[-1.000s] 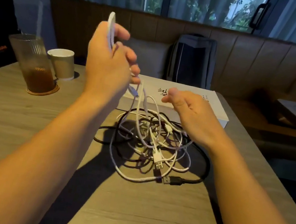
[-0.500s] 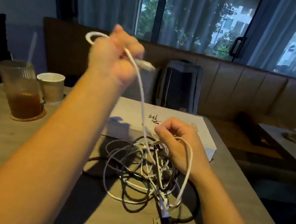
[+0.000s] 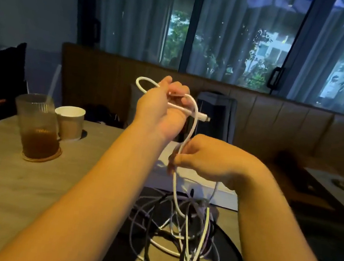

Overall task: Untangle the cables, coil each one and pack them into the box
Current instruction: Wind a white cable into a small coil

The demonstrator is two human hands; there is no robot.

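Observation:
My left hand [image 3: 161, 108] is raised above the table and grips a small loop of a white cable [image 3: 192, 122], whose plug end sticks out to the right of the fist. The same cable runs down into my right hand [image 3: 205, 157], which pinches it lower down. Below hangs a tangle of white and black cables [image 3: 181, 241], partly lifted, partly lying on the table. The white box [image 3: 193, 178] lies flat behind the tangle, mostly hidden by my hands.
A tall glass of brown drink [image 3: 37, 128] on a coaster and a paper cup [image 3: 70, 123] stand at the table's left. A brown bench with a dark backpack [image 3: 215, 114] runs behind the table. Another table [image 3: 340, 191] is at the right.
My left hand has moved right and lowered a little, with the plug end now showing. My right hand rose and pinches the cable higher, lifting the tangle. The camera tilted up.

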